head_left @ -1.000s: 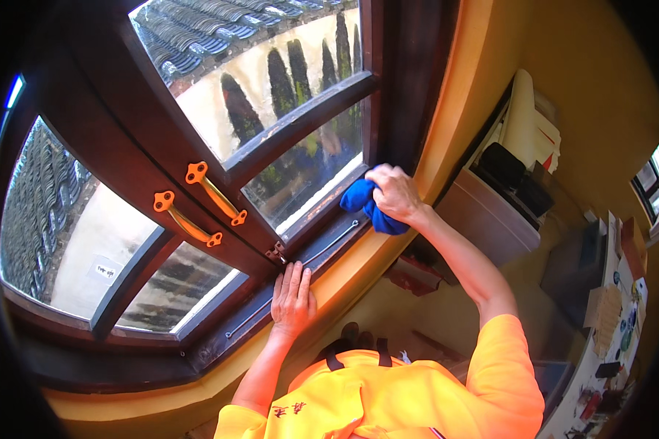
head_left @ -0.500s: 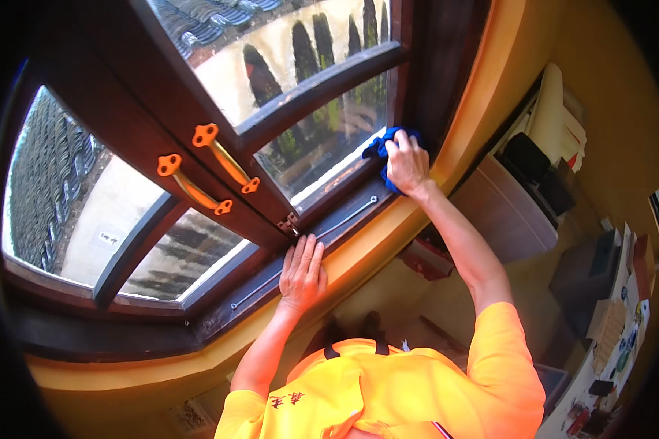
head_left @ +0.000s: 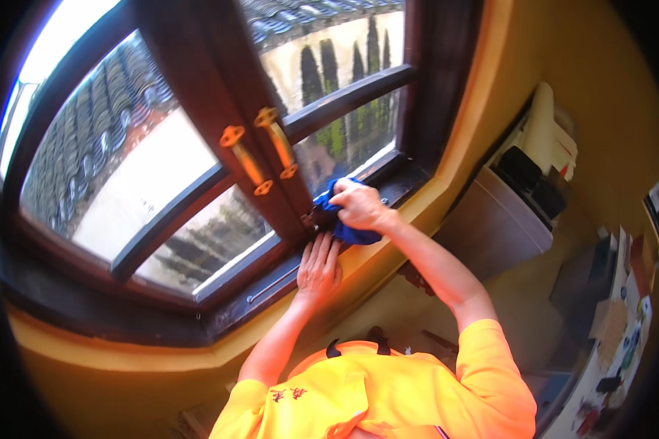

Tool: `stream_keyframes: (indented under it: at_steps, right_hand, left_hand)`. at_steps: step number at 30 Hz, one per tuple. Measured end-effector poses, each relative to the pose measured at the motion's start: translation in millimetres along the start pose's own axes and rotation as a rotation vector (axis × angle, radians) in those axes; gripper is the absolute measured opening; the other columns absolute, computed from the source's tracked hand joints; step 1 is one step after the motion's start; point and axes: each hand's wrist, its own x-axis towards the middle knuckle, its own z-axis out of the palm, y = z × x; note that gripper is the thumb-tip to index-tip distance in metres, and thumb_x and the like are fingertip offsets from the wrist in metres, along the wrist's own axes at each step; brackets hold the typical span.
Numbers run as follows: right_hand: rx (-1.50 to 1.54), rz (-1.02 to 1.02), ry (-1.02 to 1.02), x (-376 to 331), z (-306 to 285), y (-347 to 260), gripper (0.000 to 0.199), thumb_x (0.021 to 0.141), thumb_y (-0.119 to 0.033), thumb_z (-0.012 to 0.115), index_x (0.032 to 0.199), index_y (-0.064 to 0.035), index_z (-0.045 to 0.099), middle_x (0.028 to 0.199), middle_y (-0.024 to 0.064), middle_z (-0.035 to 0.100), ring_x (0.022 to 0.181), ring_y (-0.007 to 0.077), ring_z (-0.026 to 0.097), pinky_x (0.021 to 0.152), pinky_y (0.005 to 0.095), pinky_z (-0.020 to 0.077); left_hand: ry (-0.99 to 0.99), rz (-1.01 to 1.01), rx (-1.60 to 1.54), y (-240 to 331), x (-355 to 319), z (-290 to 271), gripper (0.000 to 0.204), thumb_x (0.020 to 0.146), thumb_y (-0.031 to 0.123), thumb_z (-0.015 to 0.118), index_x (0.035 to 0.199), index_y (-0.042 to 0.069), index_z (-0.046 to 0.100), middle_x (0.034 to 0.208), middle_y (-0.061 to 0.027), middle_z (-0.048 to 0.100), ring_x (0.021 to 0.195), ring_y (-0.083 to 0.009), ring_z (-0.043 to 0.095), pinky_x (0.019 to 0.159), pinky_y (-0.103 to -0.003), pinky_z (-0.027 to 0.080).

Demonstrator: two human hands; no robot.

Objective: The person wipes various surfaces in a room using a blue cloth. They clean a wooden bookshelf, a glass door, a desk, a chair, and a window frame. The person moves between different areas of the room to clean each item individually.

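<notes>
The right hand (head_left: 359, 206) grips a bunched blue cloth (head_left: 344, 219), its fingers curled tight over the top of the wad — the cloth is pressed against the bottom rail of the dark wooden window frame (head_left: 410, 183), just right of the central post and right beside a small metal latch (head_left: 309, 218) at the post's foot. Blue folds stick out below and to the left of the knuckles.

The left hand (head_left: 318, 267) lies flat on the window sill (head_left: 271, 293), palm down, fingers straight and close together, fingertips almost reaching the cloth. It holds nothing.

Two orange handles (head_left: 260, 157) sit on the central post above the hands. Both forearms are bare — the sleeves (head_left: 490, 351) are orange. To the right, below the yellow wall, stands a brown cabinet (head_left: 490, 234) with dark items on it.
</notes>
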Motion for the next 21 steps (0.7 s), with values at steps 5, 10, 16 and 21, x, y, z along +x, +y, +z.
stream_keyframes:
  at_steps: [5, 10, 16, 21]
  right_hand:
    - [0.415, 0.276, 0.319, -33, -34, -40, 0.029, 0.073, -0.007, 0.063, 0.1, 0.0044, 0.065, 0.1, 0.0135, 0.062, 0.095, 0.0234, 0.061, 0.087, 0.0297, 0.0459]
    - [0.481, 0.093, 0.339, -58, 3, -127, 0.029, 0.074, 0.0, 0.064, 0.103, 0.0015, 0.064, 0.104, 0.0106, 0.059, 0.097, 0.0221, 0.059, 0.086, 0.0292, 0.045]
    - [0.2, 0.124, 0.344, -22, 94, -187, 0.027, 0.077, -0.011, 0.063, 0.103, -0.0038, 0.064, 0.101, 0.0121, 0.058, 0.093, 0.03, 0.059, 0.079, 0.0367, 0.0485]
    - [-0.006, 0.088, 0.108, 11, 156, -260, 0.019, 0.07, -0.009, 0.06, 0.087, -0.0054, 0.066, 0.093, 0.0129, 0.055, 0.087, 0.0312, 0.057, 0.073, 0.0412, 0.0493]
  left_hand:
    - [0.031, 0.004, 0.039, -6, -12, -5, 0.047, 0.072, 0.009, 0.057, 0.118, 0.0, 0.055, 0.141, -0.0187, 0.039, 0.131, -0.0313, 0.04, 0.105, -0.048, 0.034]
    - [0.131, 0.078, -0.24, 3, -43, -42, 0.039, 0.074, 0.009, 0.059, 0.111, 0.0, 0.058, 0.134, -0.0192, 0.045, 0.128, -0.0351, 0.042, 0.107, -0.053, 0.029]
    - [-0.038, 0.062, -0.342, 6, -154, -76, 0.043, 0.067, 0.004, 0.061, 0.11, -0.001, 0.059, 0.121, -0.0195, 0.053, 0.117, -0.0347, 0.05, 0.102, -0.051, 0.035]
    - [-0.1, -0.025, -0.354, -13, -209, -113, 0.039, 0.067, 0.005, 0.062, 0.105, -0.001, 0.061, 0.118, -0.0166, 0.055, 0.117, -0.0324, 0.051, 0.104, -0.048, 0.035]
